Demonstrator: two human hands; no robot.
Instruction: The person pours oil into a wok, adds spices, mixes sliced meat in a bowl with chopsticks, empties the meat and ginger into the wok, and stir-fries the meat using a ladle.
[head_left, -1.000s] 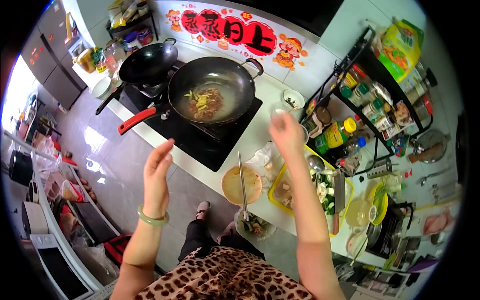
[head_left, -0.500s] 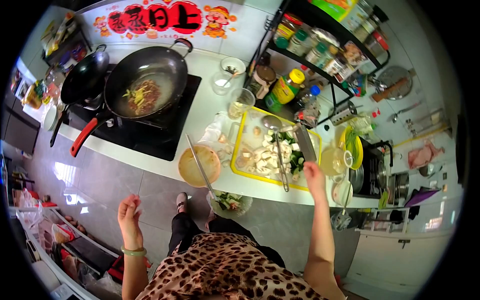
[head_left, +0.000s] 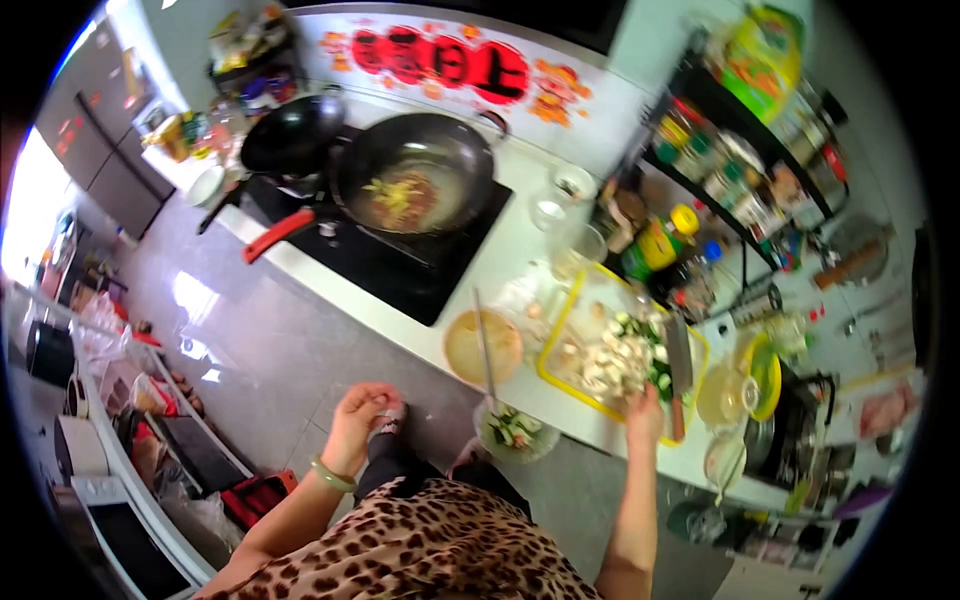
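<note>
Yellow-rimmed tray (head_left: 578, 322) by the right hand (head_left: 645, 415)

The tray lies right of centre on the worktop (head_left: 520, 205), bearing white pieces (head_left: 608, 368), greens (head_left: 658, 372) and a cleaver (head_left: 680, 360). The right hand is closed at its lower edge; whether it pinches anything, I cannot tell. The left hand (head_left: 362, 412), fingers curled together, hangs over the floor (head_left: 250, 340), lower left of a bowl (head_left: 465, 352) with chopsticks (head_left: 484, 345) across it. The wok (head_left: 455, 160) sits at upper centre

Blur at the near edge of the table (head_left: 512, 248) hides whether my right hand (head_left: 643, 412) grips anything; my left hand (head_left: 362, 410) partly covers one shoe (head_left: 396, 418).
</note>
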